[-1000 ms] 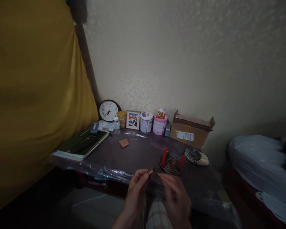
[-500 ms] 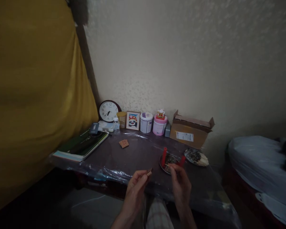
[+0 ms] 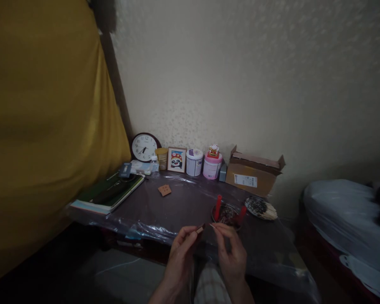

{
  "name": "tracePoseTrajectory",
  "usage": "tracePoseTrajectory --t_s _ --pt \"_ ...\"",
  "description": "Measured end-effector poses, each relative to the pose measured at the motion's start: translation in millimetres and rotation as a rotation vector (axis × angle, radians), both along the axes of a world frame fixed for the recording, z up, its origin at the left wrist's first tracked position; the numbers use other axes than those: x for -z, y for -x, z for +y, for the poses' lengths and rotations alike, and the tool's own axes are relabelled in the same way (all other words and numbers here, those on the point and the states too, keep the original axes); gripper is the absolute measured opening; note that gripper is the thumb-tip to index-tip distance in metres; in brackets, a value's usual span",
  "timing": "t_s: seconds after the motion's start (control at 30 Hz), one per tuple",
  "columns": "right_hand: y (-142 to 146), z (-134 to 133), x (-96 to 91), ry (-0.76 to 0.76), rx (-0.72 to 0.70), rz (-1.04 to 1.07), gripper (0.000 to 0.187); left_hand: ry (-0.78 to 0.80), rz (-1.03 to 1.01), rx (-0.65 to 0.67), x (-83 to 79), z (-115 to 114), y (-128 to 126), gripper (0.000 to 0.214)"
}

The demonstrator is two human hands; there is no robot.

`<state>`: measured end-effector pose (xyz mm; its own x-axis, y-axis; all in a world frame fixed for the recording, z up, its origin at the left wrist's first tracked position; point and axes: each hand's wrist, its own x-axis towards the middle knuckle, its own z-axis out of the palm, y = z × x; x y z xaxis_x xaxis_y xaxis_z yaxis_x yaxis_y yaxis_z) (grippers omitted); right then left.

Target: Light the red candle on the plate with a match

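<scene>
My left hand (image 3: 179, 255) is closed, pinching a small flat striker piece (image 3: 200, 229) with a dark face and a pale edge. Facing it, my right hand (image 3: 232, 251) grips a thin matchstick (image 3: 212, 226) between thumb and fingertips. A short gap separates the match from the striker. Just beyond my right hand, a dark round dish (image 3: 229, 210) holds two red candles: one upright candle (image 3: 218, 207) at its left and a second candle (image 3: 242, 214) at its right. Farther right, several dark-headed matches (image 3: 267, 211) lie on a patterned plate (image 3: 247, 204).
Tan card pieces (image 3: 164, 190) lie mid-table. Along the wall stand a clock (image 3: 145, 147), a panda picture frame (image 3: 177, 160), a white tin (image 3: 194, 163), a pink tin (image 3: 212, 169) and a cardboard box (image 3: 251, 175). Books (image 3: 109, 194) occupy the left side, beside a yellow curtain (image 3: 50, 126).
My right hand has moved left and toward me from in front of the dish, bringing the matchstick close to the striker. My left hand has barely moved.
</scene>
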<state>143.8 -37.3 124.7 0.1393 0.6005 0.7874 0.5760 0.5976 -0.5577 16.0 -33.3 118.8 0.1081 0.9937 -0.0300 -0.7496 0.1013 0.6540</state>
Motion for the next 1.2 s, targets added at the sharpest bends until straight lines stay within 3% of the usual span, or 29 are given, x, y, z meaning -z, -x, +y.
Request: tracePoseTrajectory --t_s 0.1,0.2,0.27,0.33,0.5,0.67,0.8,1.2 --pt "-3.3 3.0 3.1 -0.014 -0.004 -0.093 0.017 0.009 0.006 -0.014 -2.7 0.6 -0.1 0.010" --pt "-12.8 22.8 22.3 0.031 -0.036 -0.174 0.018 -0.030 0.013 -0.014 -5.0 -0.3 1.9 0.012" --pt "-21.3 36.9 33.4 0.100 0.121 -0.033 0.020 -0.040 0.042 -0.018 -4.5 -1.1 4.5 0.014" --pt "-27.5 43.8 35.8 0.172 0.164 0.097 0.021 -0.024 0.057 -0.033 -2.0 -1.3 7.0 0.013" --pt "-25.9 34.1 16.3 0.226 0.116 0.299 0.020 -0.001 0.026 -0.039 7.6 1.1 7.4 0.011" --pt "-19.9 28.3 9.7 0.286 0.176 0.389 0.019 0.043 0.032 -0.054 10.2 0.5 6.7 0.015" --pt "-19.5 29.0 9.3 0.342 0.230 0.405 0.018 0.073 0.047 -0.061 7.3 -1.8 10.5 0.018" --pt "-22.1 24.3 -3.4 0.311 0.210 0.389 0.021 0.043 0.112 -0.113 5.6 -0.8 23.8 0.018"
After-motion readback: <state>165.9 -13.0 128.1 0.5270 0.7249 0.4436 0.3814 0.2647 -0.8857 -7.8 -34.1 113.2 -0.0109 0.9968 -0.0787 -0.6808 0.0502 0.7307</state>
